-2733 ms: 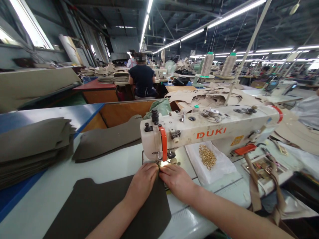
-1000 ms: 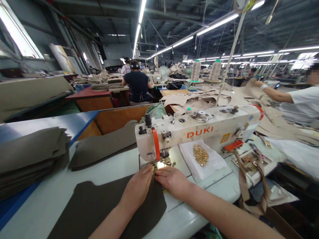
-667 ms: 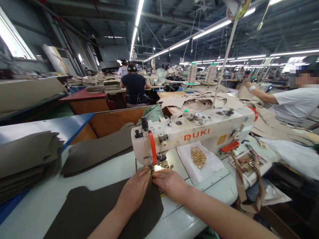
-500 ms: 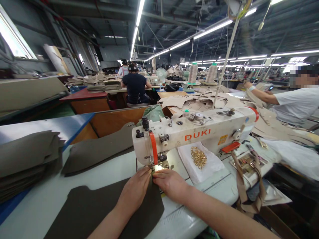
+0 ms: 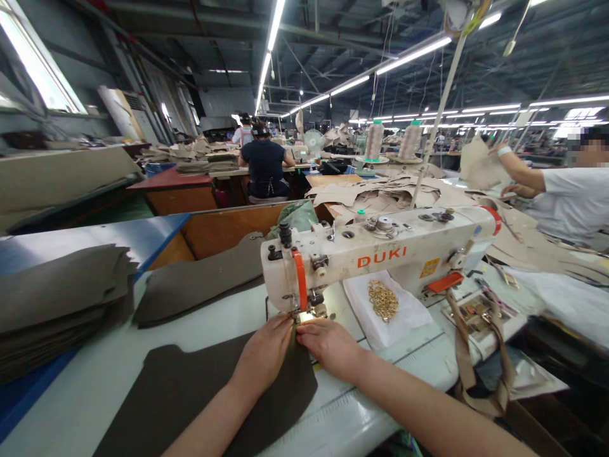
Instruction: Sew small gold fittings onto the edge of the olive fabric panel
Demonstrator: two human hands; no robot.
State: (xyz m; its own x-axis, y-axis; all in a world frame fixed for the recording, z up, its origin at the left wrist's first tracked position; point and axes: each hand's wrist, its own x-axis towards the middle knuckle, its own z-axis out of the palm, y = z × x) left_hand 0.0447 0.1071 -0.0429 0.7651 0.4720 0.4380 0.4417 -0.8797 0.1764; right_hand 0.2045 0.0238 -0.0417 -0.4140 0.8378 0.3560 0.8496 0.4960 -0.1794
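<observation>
Two bare hands are being pressed flat on a dark brown fabric piece (image 5: 200, 393) at the needle of a white sewing machine (image 5: 380, 254). The left hand (image 5: 264, 354) is being laid palm-down on the fabric, fingers stretched toward the needle area (image 5: 304, 312), not clenched. The right hand (image 5: 329, 346) is being held just beside it, its fingertips touching the fabric edge under the lit foot; nothing is being gripped by either hand, and the two sets of fingertips are nearly meeting. The fabric piece is being spread across the pale table (image 5: 95, 374), running from the needle toward the near left edge.

Behind it, a second dark piece (image 5: 200, 282) is lying flat, and a stack of similar cut pieces (image 5: 57, 298) is being kept at the far left on a blue surface. To the right of the machine head, a heap of gold rings (image 5: 383, 299) is resting on a white cloth (image 5: 399, 314). A tan strap (image 5: 469, 368) is hanging over the table's right edge. Farther back, a person in a dark shirt (image 5: 266, 165) is being seen from behind at another table, and a person in a white shirt (image 5: 566, 197) is handling tan cut pieces at the right.
</observation>
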